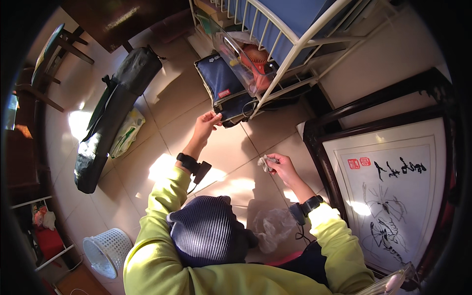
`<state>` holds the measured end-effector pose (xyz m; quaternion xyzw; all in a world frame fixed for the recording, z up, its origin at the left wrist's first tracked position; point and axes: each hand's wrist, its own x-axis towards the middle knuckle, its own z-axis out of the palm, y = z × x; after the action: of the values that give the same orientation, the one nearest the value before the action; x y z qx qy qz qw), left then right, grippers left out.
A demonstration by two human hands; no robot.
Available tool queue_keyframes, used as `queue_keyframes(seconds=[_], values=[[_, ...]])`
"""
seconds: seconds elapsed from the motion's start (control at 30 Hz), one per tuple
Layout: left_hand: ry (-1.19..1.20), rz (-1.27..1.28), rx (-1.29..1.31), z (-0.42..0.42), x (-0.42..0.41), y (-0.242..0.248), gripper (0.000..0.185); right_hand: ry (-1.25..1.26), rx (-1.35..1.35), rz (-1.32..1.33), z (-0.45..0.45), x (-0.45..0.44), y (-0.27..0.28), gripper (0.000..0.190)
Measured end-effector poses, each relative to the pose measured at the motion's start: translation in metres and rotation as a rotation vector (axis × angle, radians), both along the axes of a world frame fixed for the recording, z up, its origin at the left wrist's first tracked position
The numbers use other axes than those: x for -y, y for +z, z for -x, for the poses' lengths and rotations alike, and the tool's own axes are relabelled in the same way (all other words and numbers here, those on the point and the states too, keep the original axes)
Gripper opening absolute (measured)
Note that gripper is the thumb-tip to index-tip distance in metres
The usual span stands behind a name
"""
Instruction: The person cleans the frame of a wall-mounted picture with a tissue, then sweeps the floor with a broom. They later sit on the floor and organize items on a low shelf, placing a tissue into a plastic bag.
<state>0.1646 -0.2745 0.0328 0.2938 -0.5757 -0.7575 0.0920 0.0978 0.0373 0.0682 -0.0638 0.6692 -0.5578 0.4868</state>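
Note:
My left hand [207,124] pinches the near corner of a navy blue fabric bag [221,79] with a small red label. The bag lies on the tiled floor, partly beneath a clear plastic bin [236,61]. That bin holds a coral handheld fan [256,59]. In my right hand [283,169] is a crumpled greyish-white wad [266,163], tissue or cloth; I cannot tell which. It is held above the floor, apart from the bag. Below my right hand a crumpled clear plastic bag [273,228] rests on the floor.
A white metal bed frame [282,27] rises beside the bin. Dark-framed ink artwork [391,166] leans at right. On the left lie a long black carrying bag [114,110] and a white-and-green plastic bag [129,132]. A white perforated basket [110,247] stands lower left, a wooden chair [55,55] upper left.

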Motion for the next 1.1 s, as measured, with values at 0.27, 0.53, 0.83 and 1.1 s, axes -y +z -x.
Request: queue_keyframes(seconds=[0.27,0.53,0.83,1.1], values=[[0.058,-0.462,-0.267,0.01,0.019,0.032,0.016,-0.141,-0.039,0.101,-0.004,0.048,-0.017,0.014],[0.133,-0.41,-0.207,-0.001,0.005,0.021,0.026,-0.409,-0.024,0.145,0.006,0.087,-0.027,0.014],[0.235,-0.093,0.019,-0.005,-0.013,-0.019,0.026,-0.709,-0.4,0.026,0.104,0.072,-0.044,0.025],[0.117,0.025,0.043,0.0,-0.024,-0.014,0.037,-0.294,-0.932,-0.198,0.195,0.073,-0.067,0.017]])
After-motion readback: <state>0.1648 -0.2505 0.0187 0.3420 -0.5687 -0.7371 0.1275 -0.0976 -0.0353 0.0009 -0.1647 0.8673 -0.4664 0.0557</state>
